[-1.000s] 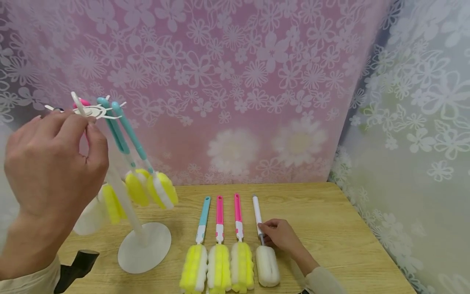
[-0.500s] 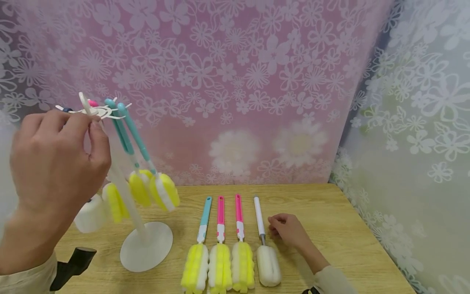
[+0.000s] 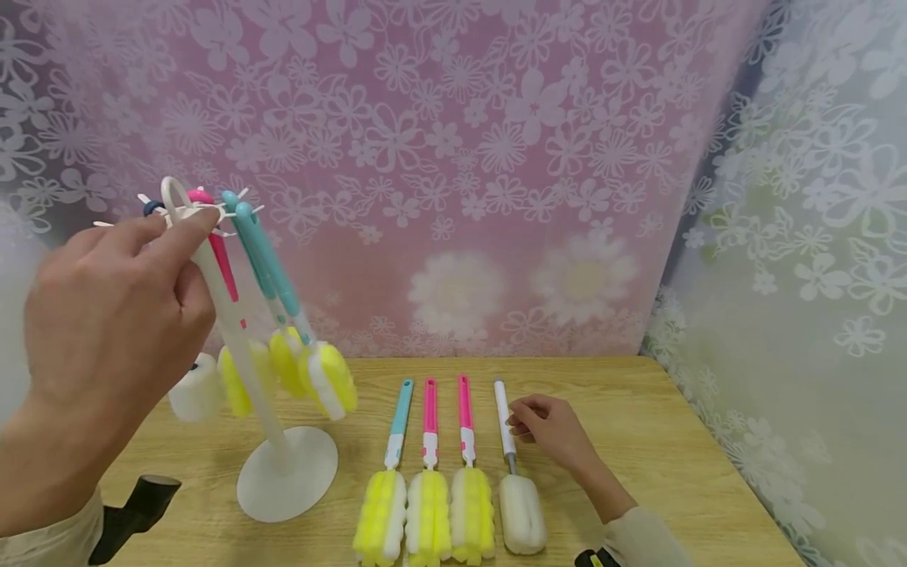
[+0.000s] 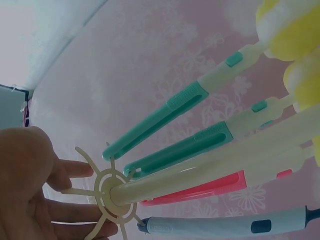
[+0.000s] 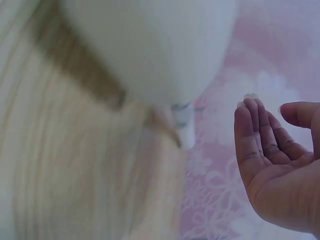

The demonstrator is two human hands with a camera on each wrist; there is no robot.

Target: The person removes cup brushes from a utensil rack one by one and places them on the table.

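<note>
My left hand point(image 3: 120, 307) holds the spoked hook ring point(image 4: 102, 197) atop a white stand point(image 3: 241, 346), fingers among its spokes. Two turquoise-handled sponge brushes point(image 3: 265, 260), a pink-handled one point(image 3: 225, 268) and a white-handled brush point(image 4: 200, 226) with dark blue ends hang from the ring. My right hand point(image 3: 556, 429) is loosely bent beside the white handle point(image 3: 504, 417) of a white sponge brush point(image 3: 523, 516) on the table; contact is hard to tell. In the right wrist view its thumb stands apart from its fingers point(image 5: 245, 132), with nothing visible between them.
On the wooden table point(image 3: 602, 378) lie a turquoise-handled brush point(image 3: 398, 425) and two pink-handled brushes point(image 3: 430, 417), side by side with yellow and white sponge heads. The stand's round base point(image 3: 290, 484) rests left of them. A flowered curtain point(image 3: 453, 181) hangs behind.
My left hand has shifted slightly right, and the hook ring has turned, bringing the pink handle and dark blue end into view. My right hand left the white handle, then came back closer to it.
</note>
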